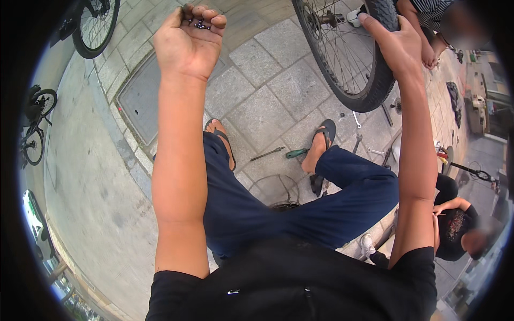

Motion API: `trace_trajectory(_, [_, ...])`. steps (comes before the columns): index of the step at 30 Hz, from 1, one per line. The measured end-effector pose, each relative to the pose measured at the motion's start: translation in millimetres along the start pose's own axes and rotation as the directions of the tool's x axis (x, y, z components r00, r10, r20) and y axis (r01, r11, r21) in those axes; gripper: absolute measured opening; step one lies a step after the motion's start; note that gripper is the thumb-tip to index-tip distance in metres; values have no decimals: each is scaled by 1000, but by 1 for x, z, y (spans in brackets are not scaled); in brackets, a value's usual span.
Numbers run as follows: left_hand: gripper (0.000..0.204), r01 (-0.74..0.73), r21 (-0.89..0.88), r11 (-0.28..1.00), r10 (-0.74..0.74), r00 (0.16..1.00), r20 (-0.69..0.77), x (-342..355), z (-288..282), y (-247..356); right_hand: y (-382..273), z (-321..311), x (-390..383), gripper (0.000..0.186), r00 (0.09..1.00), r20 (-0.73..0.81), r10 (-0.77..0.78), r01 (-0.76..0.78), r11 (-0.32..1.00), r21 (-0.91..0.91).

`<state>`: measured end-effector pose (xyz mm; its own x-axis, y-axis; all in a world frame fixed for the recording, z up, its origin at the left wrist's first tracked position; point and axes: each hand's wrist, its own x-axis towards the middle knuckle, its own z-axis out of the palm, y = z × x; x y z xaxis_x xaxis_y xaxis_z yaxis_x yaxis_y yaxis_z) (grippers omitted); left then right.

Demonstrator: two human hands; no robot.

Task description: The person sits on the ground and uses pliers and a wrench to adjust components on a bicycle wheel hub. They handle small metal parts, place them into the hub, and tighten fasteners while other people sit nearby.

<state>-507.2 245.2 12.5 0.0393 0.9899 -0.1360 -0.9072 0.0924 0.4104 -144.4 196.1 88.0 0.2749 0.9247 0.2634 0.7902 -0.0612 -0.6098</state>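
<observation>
My left hand (190, 45) is raised at the upper left, palm up with the fingers curled. Several small shiny steel balls (201, 24) lie in the cup of its fingers, and the fingertips are dark with grime. At the upper right my right hand (399, 48) grips a bicycle wheel (369, 99) by its knobbly black tyre. The wheel stands upright and tilted, its spokes and hub (333, 20) showing, its top cut off by the frame edge. A small white object (353, 17) shows beside my right thumb; its kind is unclear.
On the paving between and beyond my feet lie a green-handled screwdriver (295, 153), a thin dark rod (267, 153) and several wrenches (357, 143). A metal cover (147, 101) is set in the ground at left. People sit at upper right and lower right (455, 227). Bicycles (96, 32) stand at left.
</observation>
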Motion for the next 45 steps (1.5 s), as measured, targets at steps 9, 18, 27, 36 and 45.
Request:
trace_trajectory(9, [18,-3,-39,999,3,1000,4,-12,12,-6,8,195,-195,58,784,525,-332,495,844,-205])
trace_trajectory(18, [21,134,-40,990,-129,986,107,-1,-4,16,59,275,-350,62,714,684,-148,497,796,-346])
trace_trajectory(27, [22,146,70,987,-117,941,-318,-25,-9,-11,96,241,-368,60,669,742,-40,499,765,-408])
trace_trajectory(36, [20,299,-5,954,-290,922,-255,1,-31,-34,91,235,-332,54,525,850,-51,244,965,-93])
trace_trajectory(45, [22,328,-49,943,-331,941,-69,9,-27,-16,120,224,-358,50,-262,959,106,193,980,-55])
